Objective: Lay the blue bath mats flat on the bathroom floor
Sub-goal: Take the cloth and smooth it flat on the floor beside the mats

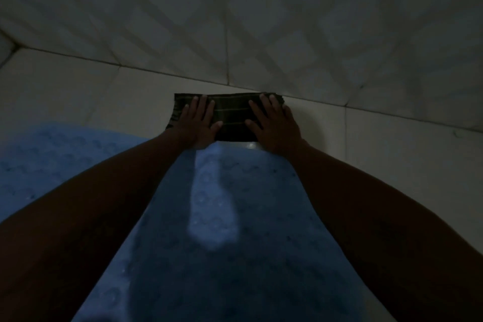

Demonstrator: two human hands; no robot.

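A blue bath mat (230, 217) with a raised bubble pattern lies flat on the pale tiled floor (78, 91), running from the bottom of the view up to my hands. Another stretch of blue mat (47, 159) shows to the left of my left arm; the arm hides whether the two join. Just beyond the mat's far end lies a dark folded cloth (231, 116) with thin light stripes. My left hand (196, 123) and my right hand (274, 125) both press flat on this cloth with straight, spread fingers.
A tiled wall (261, 21) with a diamond pattern rises right behind the dark cloth. Bare floor tiles lie to the left and right of the cloth. The room is dim, with one bright patch of light on the mat.
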